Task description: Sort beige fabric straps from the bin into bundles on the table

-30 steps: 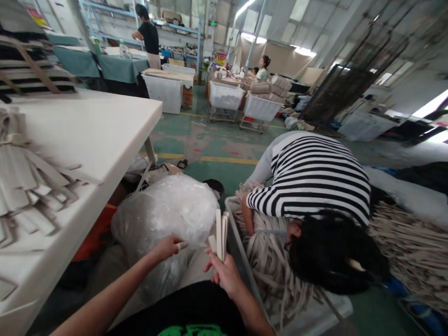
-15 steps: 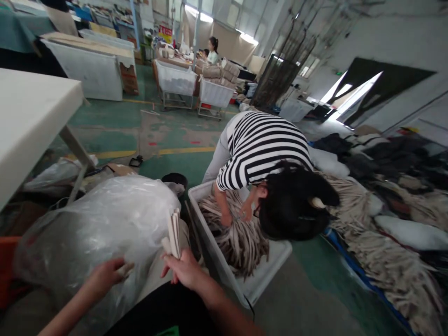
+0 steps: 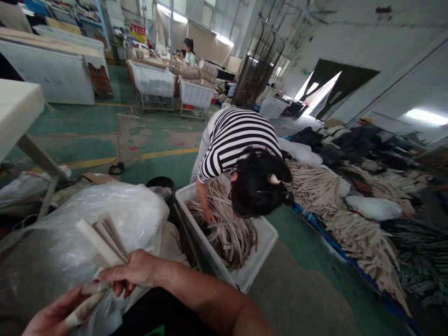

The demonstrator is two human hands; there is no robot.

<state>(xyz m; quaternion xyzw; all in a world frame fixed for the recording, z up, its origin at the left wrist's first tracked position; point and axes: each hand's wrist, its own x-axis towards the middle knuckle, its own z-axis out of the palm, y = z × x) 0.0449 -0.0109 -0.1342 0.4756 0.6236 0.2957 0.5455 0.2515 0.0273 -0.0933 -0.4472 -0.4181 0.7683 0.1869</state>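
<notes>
My right hand (image 3: 138,270) is closed round a small bundle of pale fabric strips (image 3: 105,238), whose ends stick up to the left. Just below it at the lower left, my left hand (image 3: 59,310) has pale coverings on some fingertips, and its fingers are bent close to the lower end of the bundle. Whether they grip it is not clear. Beneath both hands lies a large clear plastic bag (image 3: 115,205). To the right stands a white bin (image 3: 268,238) holding a heap of beige strips (image 3: 231,238).
A person in a striped shirt (image 3: 245,135) bends over the bin, one hand in the strips. A white table (image 3: 21,102) stands at left. Piles of strips (image 3: 364,247) lie on a blue sheet at right. Wheeled carts (image 3: 154,81) stand behind.
My right hand has moved left with the strips, which now tilt left. My left hand has come nearer, lower in view. The view has turned right, and the other person's head is lower left.
</notes>
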